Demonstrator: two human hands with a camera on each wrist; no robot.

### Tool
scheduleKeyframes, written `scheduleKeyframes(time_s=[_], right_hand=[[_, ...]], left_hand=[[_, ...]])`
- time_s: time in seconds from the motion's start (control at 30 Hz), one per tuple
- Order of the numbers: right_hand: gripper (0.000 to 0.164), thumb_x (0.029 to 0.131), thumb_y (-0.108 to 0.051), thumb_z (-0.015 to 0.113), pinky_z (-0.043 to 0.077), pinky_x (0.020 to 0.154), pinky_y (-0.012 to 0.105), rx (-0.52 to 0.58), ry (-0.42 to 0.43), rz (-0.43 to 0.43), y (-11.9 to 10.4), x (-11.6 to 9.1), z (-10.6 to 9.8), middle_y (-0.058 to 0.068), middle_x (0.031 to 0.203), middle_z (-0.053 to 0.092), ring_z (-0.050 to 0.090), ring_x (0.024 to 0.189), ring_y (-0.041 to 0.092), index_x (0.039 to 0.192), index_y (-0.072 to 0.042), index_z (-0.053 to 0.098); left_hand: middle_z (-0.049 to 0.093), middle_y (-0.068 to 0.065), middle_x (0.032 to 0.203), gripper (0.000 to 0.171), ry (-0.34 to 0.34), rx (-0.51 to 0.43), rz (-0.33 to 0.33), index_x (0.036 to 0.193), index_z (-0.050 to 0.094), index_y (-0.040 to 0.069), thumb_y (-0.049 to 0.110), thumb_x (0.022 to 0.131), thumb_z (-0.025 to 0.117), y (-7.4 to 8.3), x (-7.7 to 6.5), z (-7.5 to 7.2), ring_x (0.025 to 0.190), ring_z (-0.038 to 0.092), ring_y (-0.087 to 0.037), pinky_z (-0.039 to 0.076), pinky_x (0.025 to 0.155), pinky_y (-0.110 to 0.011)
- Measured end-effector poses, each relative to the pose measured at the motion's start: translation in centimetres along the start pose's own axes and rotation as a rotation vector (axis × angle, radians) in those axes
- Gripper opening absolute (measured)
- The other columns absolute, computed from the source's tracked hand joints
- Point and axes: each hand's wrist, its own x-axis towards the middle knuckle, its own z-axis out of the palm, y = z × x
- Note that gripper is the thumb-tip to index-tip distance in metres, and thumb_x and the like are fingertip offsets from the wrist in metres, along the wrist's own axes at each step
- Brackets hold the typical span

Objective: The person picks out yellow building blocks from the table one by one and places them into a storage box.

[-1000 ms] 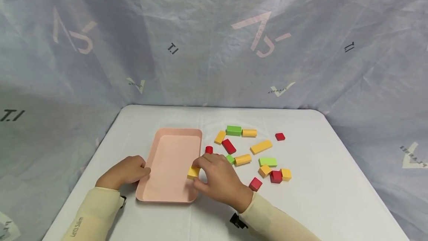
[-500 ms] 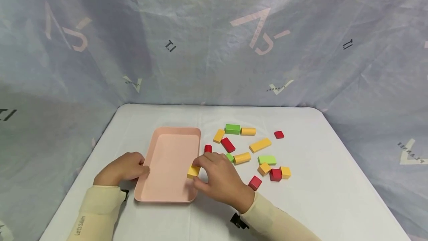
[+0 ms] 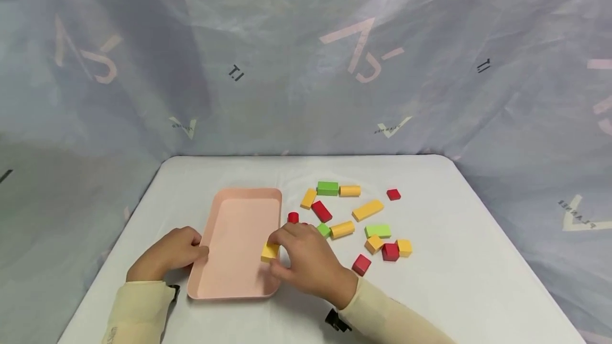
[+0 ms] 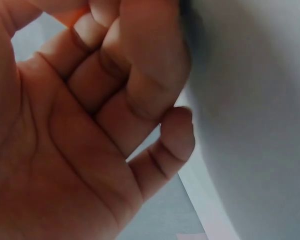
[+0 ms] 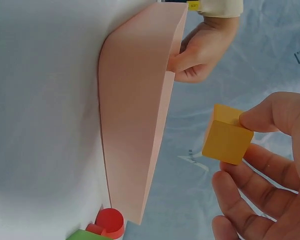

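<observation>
My left hand (image 3: 164, 255) grips the left rim of a shallow pink tray (image 3: 239, 230), thumb over the edge. The left wrist view shows its palm and curled fingers (image 4: 155, 60) close up. My right hand (image 3: 313, 264) pinches a yellow cube (image 5: 225, 140) between thumb and fingertips. In the head view the cube overlaps the tray's inside near its right rim; the right wrist view shows it held higher than that rim. Nothing lies in the visible part of the tray. Behind the right hand stands a red cylinder (image 3: 293, 217), just outside the tray.
Several red, green and yellow blocks are scattered right of the tray, among them a dark green block (image 3: 328, 188), a long yellow block (image 3: 367, 210) and a red cube (image 3: 361, 265). A grey printed cloth (image 3: 296, 68) hangs beyond the white table (image 3: 454, 280).
The whole head view has shifted slightly, moving the table and tray a little left and down. Both hands keep their hold, and the cube stays over the tray's right side.
</observation>
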Motion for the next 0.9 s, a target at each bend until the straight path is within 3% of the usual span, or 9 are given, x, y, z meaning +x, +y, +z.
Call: scheduleKeyframes(time_s=[0.4,0.67,0.9], right_hand=[[0.024,0.077,-0.032,0.063,0.044,0.069,0.027,-0.026,-0.022,-0.011,-0.5,0.3,0.2,-0.014,0.090,0.055,0.044,0.082,0.000,0.099,-0.024,0.059],[0.022,0.077,-0.030,0.063,0.044,0.069,0.023,-0.014,-0.028,-0.035,-0.7,0.6,1.3,-0.013,0.091,0.057,0.045,0.081,0.000,0.097,-0.022,0.060],[0.023,0.076,-0.031,0.065,0.044,0.067,0.020,-0.038,-0.047,-0.023,-0.5,1.2,2.0,-0.012,0.090,0.057,0.046,0.079,0.001,0.097,-0.022,0.060]], left_hand=[[0.032,0.008,0.044,0.028,0.047,0.014,0.042,0.049,0.038,0.018,0.015,0.069,0.059,0.0,-0.1,0.0,0.041,0.029,-0.010,0.022,0.041,-0.025],[0.037,0.007,0.042,0.028,0.041,0.028,0.014,0.048,0.041,0.017,0.016,0.070,0.060,-0.4,0.0,0.2,0.040,0.033,-0.010,0.025,0.040,-0.025],[0.029,0.010,0.042,0.029,0.059,0.025,0.074,0.047,0.035,0.018,0.010,0.067,0.056,0.2,0.0,-0.1,0.039,0.025,-0.008,0.020,0.039,-0.025]])
